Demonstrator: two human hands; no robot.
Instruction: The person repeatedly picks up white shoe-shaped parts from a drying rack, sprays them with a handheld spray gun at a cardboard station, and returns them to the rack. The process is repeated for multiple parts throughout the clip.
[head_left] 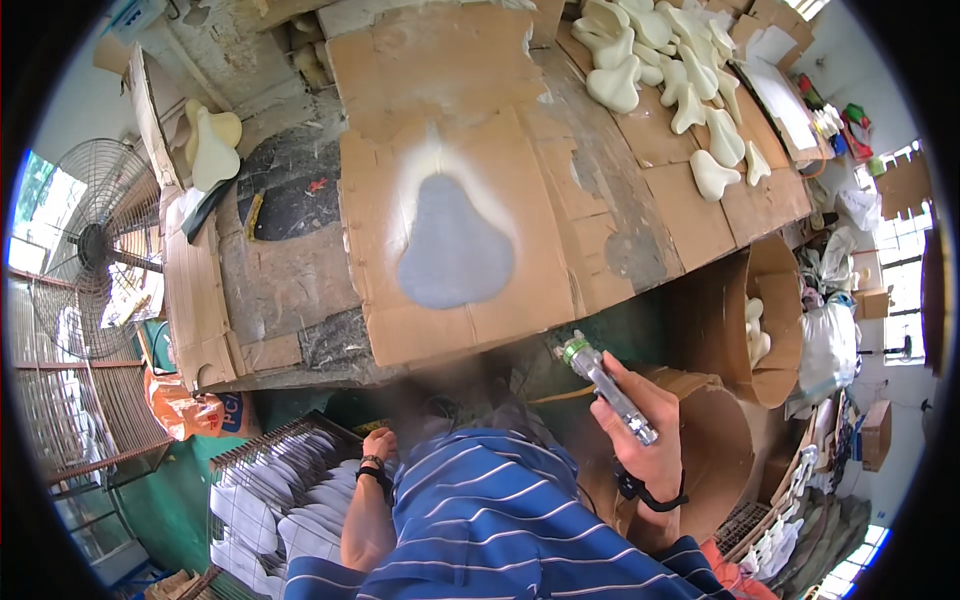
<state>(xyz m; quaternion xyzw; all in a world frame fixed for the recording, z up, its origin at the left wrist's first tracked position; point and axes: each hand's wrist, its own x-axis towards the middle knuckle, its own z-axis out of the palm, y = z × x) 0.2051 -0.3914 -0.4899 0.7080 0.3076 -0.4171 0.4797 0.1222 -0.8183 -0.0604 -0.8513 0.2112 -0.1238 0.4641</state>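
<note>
My right hand (pixel 645 420) grips a metal spray gun (pixel 612 392) with a green ring near its nozzle, held past the table's front edge. Its nozzle points up and left. Low at my left side, my left hand (pixel 379 446) has its fingers curled in, beside a wire rack (pixel 215 500) of pale saddle-shaped pads (pixel 245 515); whether it holds anything is hidden. On the cardboard sheet (pixel 400 335) in front of me is a grey saddle-shaped patch (pixel 455 250) ringed by whitish spray. I cannot tell whether it is a flat mark or a piece lying there.
Cream foam saddle pads (pixel 612 85) are heaped at the table's back right; another pair of pads (pixel 212 150) stands at the left. Cardboard drums (pixel 780 330) stand right of the table. A large fan (pixel 95 245) is at the left, above an orange bag (pixel 180 405).
</note>
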